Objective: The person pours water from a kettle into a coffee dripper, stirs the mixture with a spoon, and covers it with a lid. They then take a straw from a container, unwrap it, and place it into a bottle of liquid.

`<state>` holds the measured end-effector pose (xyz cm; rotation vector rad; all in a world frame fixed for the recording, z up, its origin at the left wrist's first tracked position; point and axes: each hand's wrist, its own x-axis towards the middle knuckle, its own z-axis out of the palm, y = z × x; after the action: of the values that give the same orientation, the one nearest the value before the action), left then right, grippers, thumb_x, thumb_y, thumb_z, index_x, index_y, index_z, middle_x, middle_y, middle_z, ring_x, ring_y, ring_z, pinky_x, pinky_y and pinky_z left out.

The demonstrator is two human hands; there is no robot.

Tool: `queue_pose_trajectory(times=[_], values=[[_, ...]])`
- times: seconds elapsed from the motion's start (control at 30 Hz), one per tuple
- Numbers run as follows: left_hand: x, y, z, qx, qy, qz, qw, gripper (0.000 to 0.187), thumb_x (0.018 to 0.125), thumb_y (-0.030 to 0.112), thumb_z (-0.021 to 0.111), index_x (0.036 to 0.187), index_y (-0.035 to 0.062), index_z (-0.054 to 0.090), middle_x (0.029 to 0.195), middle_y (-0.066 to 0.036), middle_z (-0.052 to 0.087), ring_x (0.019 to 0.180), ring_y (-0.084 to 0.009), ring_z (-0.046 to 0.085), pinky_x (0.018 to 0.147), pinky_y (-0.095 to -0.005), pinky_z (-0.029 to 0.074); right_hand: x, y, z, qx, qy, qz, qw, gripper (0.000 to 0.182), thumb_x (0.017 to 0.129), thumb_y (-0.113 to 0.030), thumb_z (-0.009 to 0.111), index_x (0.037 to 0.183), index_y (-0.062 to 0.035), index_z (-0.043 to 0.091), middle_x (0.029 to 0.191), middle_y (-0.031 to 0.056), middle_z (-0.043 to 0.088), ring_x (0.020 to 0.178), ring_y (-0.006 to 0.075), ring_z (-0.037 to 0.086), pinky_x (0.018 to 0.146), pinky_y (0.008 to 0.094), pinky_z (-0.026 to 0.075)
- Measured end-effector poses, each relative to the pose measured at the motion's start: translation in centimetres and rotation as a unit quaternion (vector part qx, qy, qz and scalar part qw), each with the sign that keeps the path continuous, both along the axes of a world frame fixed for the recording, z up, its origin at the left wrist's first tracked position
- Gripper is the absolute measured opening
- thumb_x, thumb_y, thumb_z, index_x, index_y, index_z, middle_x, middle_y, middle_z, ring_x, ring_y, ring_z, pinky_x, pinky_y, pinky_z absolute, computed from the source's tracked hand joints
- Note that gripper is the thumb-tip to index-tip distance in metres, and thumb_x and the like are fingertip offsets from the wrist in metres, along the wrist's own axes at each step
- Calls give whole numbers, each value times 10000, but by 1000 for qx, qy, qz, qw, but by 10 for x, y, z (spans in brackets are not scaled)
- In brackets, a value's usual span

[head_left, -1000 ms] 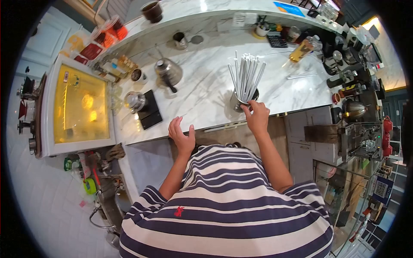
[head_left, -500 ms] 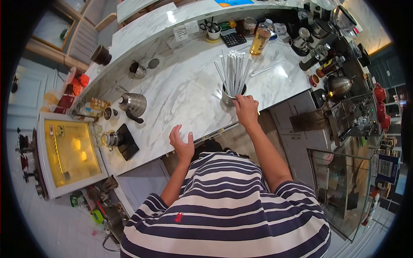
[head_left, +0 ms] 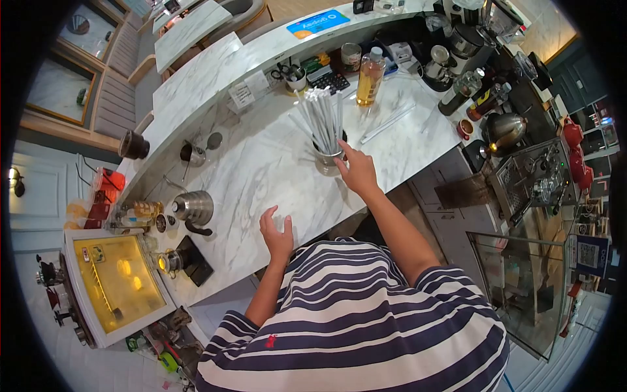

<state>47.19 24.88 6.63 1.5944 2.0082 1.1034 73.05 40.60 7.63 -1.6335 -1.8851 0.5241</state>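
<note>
A metal cup (head_left: 328,163) packed with white wrapped straws (head_left: 320,121) stands on the marble counter (head_left: 251,153). At the cup's right side is my right hand (head_left: 359,171), with thumb and forefinger apart against or very near its wall; exact contact is hard to make out. My left hand (head_left: 277,236) hovers by the counter's near edge, fingers spread and slightly bent, holding nothing. A few loose wrapped straws (head_left: 388,123) lie to the right of the cup. Behind them stands a bottle of amber liquid (head_left: 370,81).
To the left are a gooseneck kettle (head_left: 192,207), a black scale (head_left: 196,261) and a yellow-lit cabinet (head_left: 121,281). A calculator (head_left: 330,80) and a pot with scissors (head_left: 295,80) sit at the back. Bottles (head_left: 460,91) and an espresso machine (head_left: 532,176) line the right.
My right hand's pinch at the cup's rim has loosened, and its fingers are now apart beside the cup. The cup sits slightly farther from me. The camera view has shifted.
</note>
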Motion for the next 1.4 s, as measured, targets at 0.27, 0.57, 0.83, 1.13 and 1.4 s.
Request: queue_pose_trajectory(times=[0.27, 0.57, 0.83, 1.13, 1.4], values=[[107, 49, 28, 24, -89, 12, 996, 269, 899, 71, 711, 1160, 17, 675, 1094, -150, 725, 1049, -305, 685, 972, -406, 505, 146, 62, -37, -17, -77, -74, 994, 409, 941, -216, 705, 1342, -157, 650, 1023, 130, 680, 976, 338, 644, 839, 480, 535], [215, 88, 53, 52, -114, 5, 992, 205, 901, 81, 707, 1096, 19, 700, 1082, -139, 730, 1039, -307, 683, 955, -400, 509, 211, 161, -48, -5, -180, 110, 977, 200, 853, -140, 736, 1050, -121, 767, 1050, 106, 675, 1010, 346, 620, 854, 455, 555], [255, 116, 34, -12, -132, 9, 991, 238, 909, 113, 729, 1123, 13, 699, 1066, -145, 738, 1018, -290, 708, 936, -381, 525, 222, 171, -59, -19, -161, 202, 966, 145, 817, -98, 741, 962, -81, 746, 1004, 105, 677, 991, 349, 613, 860, 449, 553], [280, 179, 10, -14, -37, -95, 995, 277, 908, 171, 747, 1155, 52, 710, 1067, -113, 728, 1014, -280, 691, 940, -409, 507, 247, 195, -16, -52, 26, 208, 976, 176, 845, -164, 774, 983, -58, 747, 982, 121, 721, 943, 311, 654, 800, 421, 546], [308, 255, -20, -62, 273, -210, 937, 225, 842, 208, 745, 1054, 130, 750, 1012, -62, 689, 1084, -254, 604, 896, -427, 440, 278, 230, 5, -89, 88, 147, 981, 219, 884, -180, 766, 1029, -18, 740, 932, 125, 739, 747, 246, 665, 726, 360, 538]])
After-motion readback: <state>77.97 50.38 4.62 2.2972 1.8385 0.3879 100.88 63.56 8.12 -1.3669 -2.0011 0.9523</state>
